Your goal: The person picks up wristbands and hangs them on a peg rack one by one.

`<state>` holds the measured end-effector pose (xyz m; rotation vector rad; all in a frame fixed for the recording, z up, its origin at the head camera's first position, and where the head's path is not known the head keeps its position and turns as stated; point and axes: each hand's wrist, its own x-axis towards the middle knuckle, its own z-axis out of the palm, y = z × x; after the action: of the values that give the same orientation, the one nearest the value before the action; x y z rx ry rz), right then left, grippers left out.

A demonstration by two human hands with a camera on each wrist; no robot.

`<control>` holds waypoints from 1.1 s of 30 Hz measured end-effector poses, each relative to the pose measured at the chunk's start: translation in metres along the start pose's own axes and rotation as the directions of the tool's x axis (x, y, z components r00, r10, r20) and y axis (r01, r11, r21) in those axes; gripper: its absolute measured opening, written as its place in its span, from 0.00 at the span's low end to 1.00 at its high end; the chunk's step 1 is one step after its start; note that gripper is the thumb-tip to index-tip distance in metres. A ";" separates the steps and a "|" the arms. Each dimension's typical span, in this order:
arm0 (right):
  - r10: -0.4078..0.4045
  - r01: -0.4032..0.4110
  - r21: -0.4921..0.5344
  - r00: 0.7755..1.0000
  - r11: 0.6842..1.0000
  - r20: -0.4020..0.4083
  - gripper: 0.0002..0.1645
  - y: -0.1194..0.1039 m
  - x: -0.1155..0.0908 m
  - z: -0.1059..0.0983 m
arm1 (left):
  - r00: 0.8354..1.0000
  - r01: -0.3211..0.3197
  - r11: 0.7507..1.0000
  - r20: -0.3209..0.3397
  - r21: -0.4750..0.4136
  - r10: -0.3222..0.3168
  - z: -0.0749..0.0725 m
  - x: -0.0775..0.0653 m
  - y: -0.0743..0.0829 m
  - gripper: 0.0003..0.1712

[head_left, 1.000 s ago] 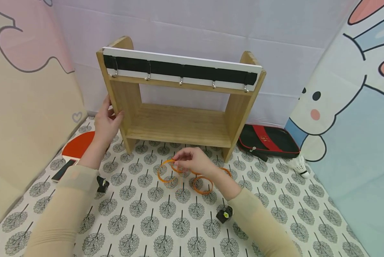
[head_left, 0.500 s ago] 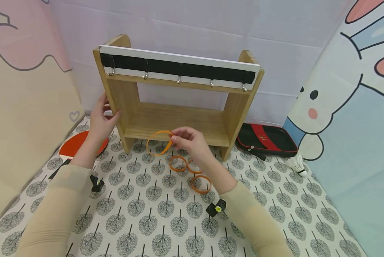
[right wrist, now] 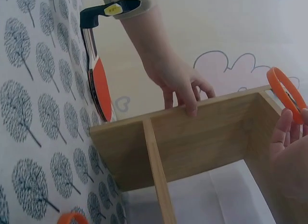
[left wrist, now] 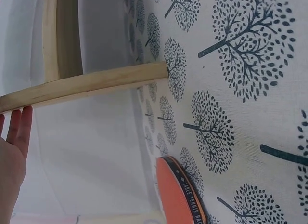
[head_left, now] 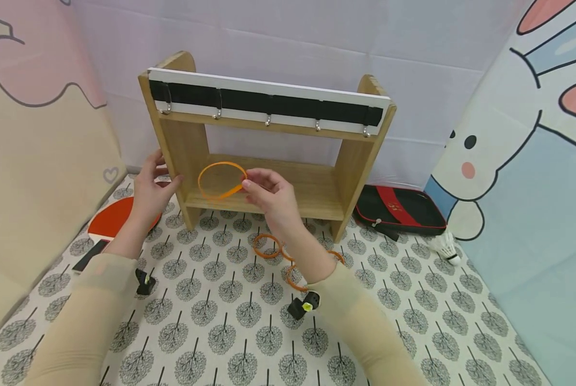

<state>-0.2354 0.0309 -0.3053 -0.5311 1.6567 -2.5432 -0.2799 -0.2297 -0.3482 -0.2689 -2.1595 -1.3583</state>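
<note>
A wooden rack (head_left: pixel 268 182) with a row of metal hooks (head_left: pixel 268 121) under its black-and-white top rail stands on the tree-print cloth. My left hand (head_left: pixel 152 185) grips its left side panel, thumb in front and fingers behind; the right wrist view shows the left hand (right wrist: pixel 180 82) curled over the panel's edge. My right hand (head_left: pixel 268 195) pinches a thin orange ring (head_left: pixel 220 179) and holds it in the air before the shelf, below the left hooks. The same orange ring (right wrist: pixel 286 94) appears in the right wrist view. Other orange rings (head_left: pixel 267 245) lie on the cloth under my right forearm.
A red table tennis paddle (head_left: pixel 119 217) lies left of the rack, close to my left wrist. A black and red case (head_left: pixel 401 212) and a white shuttlecock (head_left: pixel 444 249) lie to the right. Printed backdrop panels close in the back and both sides.
My right hand has lifted one orange ring off the cloth, up and to the left, to shelf height. My left hand has kept its hold on the rack's side panel.
</note>
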 end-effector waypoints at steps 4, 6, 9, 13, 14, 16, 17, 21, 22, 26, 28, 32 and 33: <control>-0.036 0.036 0.060 0.999 0.998 -0.008 0.12 0.004 0.003 0.014 | 1.000 0.008 1.000 -0.009 0.014 -0.007 0.002 0.004 -0.018 0.37; -0.058 0.059 0.090 0.998 0.994 -0.013 0.14 0.007 0.005 0.021 | 1.000 0.010 1.000 -0.016 0.016 -0.010 0.004 0.006 -0.028 0.37; -0.091 0.092 0.116 0.996 0.989 -0.016 0.16 0.012 0.008 0.032 | 1.000 0.012 1.000 -0.021 0.013 -0.012 0.004 0.005 -0.029 0.37; -0.123 0.121 0.156 0.992 0.980 -0.001 0.18 0.017 0.010 0.047 | 0.999 0.012 1.000 -0.031 0.001 -0.012 0.004 0.004 -0.022 0.36; -0.129 0.126 0.170 0.992 0.977 0.002 0.19 0.018 0.011 0.051 | 0.999 0.011 1.000 -0.032 -0.006 -0.011 0.004 0.003 -0.018 0.36; -0.142 0.138 0.202 0.990 0.970 0.001 0.19 0.020 0.013 0.058 | 0.999 0.007 1.000 -0.032 -0.012 -0.007 0.003 0.001 -0.010 0.35; -0.150 0.148 0.219 0.989 0.964 -0.004 0.19 0.020 0.014 0.061 | 1.000 0.006 1.000 -0.031 -0.011 -0.006 0.002 -0.001 -0.005 0.35; -0.178 0.181 0.277 0.983 0.944 -0.037 0.18 0.023 0.021 0.075 | 1.000 0.001 1.000 -0.024 -0.012 -0.002 0.002 -0.002 0.003 0.34; -0.184 0.190 0.290 0.982 0.938 -0.048 0.17 0.023 0.023 0.078 | 1.000 0.001 1.000 -0.022 -0.009 -0.001 0.002 -0.002 0.004 0.33; -0.204 0.218 0.318 0.976 0.923 -0.077 0.16 0.026 0.033 0.087 | 1.000 0.004 1.000 -0.015 0.008 -0.004 0.003 -0.003 0.007 0.34; -0.213 0.228 0.323 0.974 0.918 -0.082 0.15 0.027 0.037 0.091 | 1.000 0.008 1.000 -0.016 0.015 -0.007 0.003 -0.003 0.008 0.34; -0.215 0.230 0.325 0.973 0.917 -0.082 0.15 0.026 0.043 0.097 | 1.000 0.016 1.000 -0.019 0.023 -0.016 0.002 -0.004 0.008 0.34; -0.206 0.222 0.328 0.975 0.918 -0.083 0.15 0.025 0.044 0.099 | 1.000 0.018 1.000 -0.019 0.023 -0.018 0.002 -0.004 0.008 0.34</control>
<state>-0.2485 -0.0767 -0.2805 -0.6562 1.1878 -2.9303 -0.2735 -0.2236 -0.3446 -0.2277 -2.1655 -1.3400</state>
